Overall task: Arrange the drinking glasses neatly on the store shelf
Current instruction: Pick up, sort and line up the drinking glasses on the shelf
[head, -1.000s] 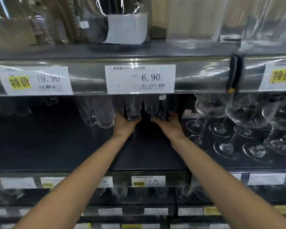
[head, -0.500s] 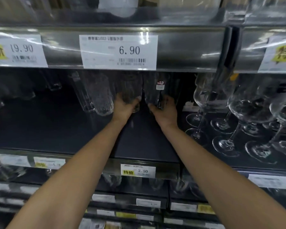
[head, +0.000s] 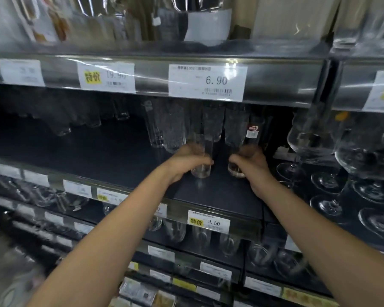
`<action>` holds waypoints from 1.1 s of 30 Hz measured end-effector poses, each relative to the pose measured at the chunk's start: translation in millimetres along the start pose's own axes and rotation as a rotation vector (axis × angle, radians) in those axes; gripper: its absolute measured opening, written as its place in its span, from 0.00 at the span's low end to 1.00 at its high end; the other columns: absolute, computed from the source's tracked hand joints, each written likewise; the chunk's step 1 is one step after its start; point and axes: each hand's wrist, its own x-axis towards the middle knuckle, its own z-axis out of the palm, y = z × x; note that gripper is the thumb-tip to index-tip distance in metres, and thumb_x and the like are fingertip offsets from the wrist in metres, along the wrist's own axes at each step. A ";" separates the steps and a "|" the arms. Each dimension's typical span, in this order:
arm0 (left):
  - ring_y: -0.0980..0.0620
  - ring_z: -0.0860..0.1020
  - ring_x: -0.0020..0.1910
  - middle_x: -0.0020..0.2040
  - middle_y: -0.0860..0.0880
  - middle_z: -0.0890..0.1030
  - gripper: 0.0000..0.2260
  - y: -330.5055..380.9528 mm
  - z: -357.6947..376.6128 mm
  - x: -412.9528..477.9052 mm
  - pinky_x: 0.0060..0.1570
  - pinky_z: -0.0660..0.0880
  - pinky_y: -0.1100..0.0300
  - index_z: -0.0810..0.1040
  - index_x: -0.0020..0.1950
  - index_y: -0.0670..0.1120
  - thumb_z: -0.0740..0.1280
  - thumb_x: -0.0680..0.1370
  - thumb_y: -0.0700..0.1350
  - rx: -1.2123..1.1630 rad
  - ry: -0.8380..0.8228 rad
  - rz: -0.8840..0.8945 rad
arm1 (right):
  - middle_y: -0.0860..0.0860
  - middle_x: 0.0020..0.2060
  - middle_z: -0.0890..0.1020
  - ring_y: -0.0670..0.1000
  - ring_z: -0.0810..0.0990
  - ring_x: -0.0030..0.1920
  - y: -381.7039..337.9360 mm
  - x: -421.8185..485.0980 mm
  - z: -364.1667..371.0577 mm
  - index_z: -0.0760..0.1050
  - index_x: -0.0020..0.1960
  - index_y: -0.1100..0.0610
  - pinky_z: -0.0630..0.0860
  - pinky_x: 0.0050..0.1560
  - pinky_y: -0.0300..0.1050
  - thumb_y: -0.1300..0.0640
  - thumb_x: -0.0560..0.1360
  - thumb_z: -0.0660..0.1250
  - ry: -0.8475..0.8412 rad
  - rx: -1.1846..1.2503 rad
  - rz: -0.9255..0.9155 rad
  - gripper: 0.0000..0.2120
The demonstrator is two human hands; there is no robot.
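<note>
We are in the middle of lining up the tall glasses, one in each hand, both upright at the shelf (head: 220, 196), with a narrow strip of bare shelf between them. Our left hand (head: 186, 161) has its fingers curled round the lower part of the left glass (head: 201, 151). Our right hand (head: 252, 160) wraps the right glass (head: 235, 170) low down, so only its base and a blurred stretch above the fingers show. We cannot tell whether the bases rest on the shelf or hang just off it, because the frame is smeared.

Just behind both hands stands the row (head: 173, 129) of similar glasses, packed close under the 6.90 tag (head: 207, 83). To the right of the right hand are the wine glasses (head: 310, 140), with their feet near our right wrist.

We judge this to be the placing step: the two glasses belong in front of that row and in line with it. The next move calls for setting them side by side and level, closing the gap without knocking glass on glass. Then both grips can loosen and draw straight back, and the right wrist should stay clear of the wine-glass feet.
</note>
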 end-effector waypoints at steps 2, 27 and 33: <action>0.47 0.81 0.53 0.47 0.47 0.83 0.26 1.7 -10.0 -18.3 0.59 0.76 0.54 0.75 0.54 0.47 0.79 0.59 0.45 -0.008 -0.004 0.015 | 0.50 0.34 0.78 0.39 0.77 0.26 -5.9 -18.3 0.5 0.73 0.54 0.58 0.71 0.28 0.35 0.69 0.72 0.69 -0.062 0.035 -0.006 0.14; 0.41 0.83 0.37 0.46 0.42 0.85 0.31 -52.2 -197.1 -311.7 0.44 0.80 0.44 0.74 0.62 0.43 0.75 0.63 0.56 -0.396 0.943 0.173 | 0.58 0.45 0.85 0.57 0.82 0.36 -53.8 -208.1 253.5 0.78 0.57 0.53 0.80 0.36 0.50 0.46 0.62 0.77 -0.913 0.356 0.093 0.26; 0.42 0.82 0.35 0.43 0.43 0.84 0.33 -73.8 -273.3 -330.6 0.38 0.80 0.50 0.74 0.61 0.41 0.72 0.65 0.62 -0.453 0.998 0.145 | 0.57 0.44 0.85 0.58 0.83 0.35 -67.4 -227.0 340.4 0.79 0.54 0.51 0.81 0.37 0.52 0.49 0.66 0.73 -0.979 0.344 0.108 0.17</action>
